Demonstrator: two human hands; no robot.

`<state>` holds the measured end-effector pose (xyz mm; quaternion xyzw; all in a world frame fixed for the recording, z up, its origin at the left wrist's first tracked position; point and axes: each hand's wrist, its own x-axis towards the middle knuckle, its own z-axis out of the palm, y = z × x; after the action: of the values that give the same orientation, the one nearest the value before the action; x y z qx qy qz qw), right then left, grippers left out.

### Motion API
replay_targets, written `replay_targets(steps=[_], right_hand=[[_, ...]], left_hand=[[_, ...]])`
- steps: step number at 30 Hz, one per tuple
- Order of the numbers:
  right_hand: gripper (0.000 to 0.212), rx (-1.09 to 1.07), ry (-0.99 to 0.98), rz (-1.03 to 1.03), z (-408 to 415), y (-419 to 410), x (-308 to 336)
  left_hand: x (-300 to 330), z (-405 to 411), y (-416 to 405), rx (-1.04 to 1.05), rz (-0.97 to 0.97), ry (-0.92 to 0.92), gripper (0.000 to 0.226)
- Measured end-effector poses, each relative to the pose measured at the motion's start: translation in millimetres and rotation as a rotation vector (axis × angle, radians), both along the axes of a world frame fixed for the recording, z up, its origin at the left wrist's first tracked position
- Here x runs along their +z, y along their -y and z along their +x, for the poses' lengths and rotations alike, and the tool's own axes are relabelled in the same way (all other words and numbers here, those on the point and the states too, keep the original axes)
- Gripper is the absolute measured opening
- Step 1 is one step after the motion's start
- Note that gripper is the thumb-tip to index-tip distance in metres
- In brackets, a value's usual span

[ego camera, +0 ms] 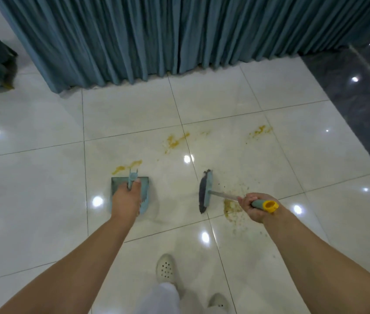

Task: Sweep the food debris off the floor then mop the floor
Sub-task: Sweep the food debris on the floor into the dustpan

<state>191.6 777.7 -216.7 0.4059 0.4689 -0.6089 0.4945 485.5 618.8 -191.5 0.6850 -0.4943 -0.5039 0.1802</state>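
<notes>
2 pale shoes [166,268] stand on white tiles [43,177]. The left hand [126,198] grips the dustpan [131,191] handle; the right hand [255,206] grips the broom [205,191] handle. Yellow food debris [176,140] lies beyond, before teal curtains [156,35]. No readable writing.

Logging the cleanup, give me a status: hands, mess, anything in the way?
Left hand grips dustpan, right hand grips broom. Yellow food debris on tiles, unswept. Curtain beyond, path open.
</notes>
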Motion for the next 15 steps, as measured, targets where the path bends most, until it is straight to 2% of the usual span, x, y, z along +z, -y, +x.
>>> replay_targets(steps=[4,9,12,15], right_hand=[[0.023,-0.043,-0.016,0.004,-19.8,-29.7,11.9],[0.05,-0.064,-0.028,0.025,-7.1,-35.9,29.3],[0.048,-0.068,-0.01,0.034,3.3,-29.6,31.4],[0.036,-0.07,0.0,0.014,20.6,-18.3,31.3]], left_hand=[[0.2,-15.6,0.6,-0.054,0.02,-0.023,0.033],[4.5,-22.5,2.6,-0.101,0.001,-0.012,0.036],[7.5,-21.5,5.5,-0.112,-0.022,-0.007,0.031],[10.4,-16.5,13.2,-0.097,-0.038,0.008,0.034]])
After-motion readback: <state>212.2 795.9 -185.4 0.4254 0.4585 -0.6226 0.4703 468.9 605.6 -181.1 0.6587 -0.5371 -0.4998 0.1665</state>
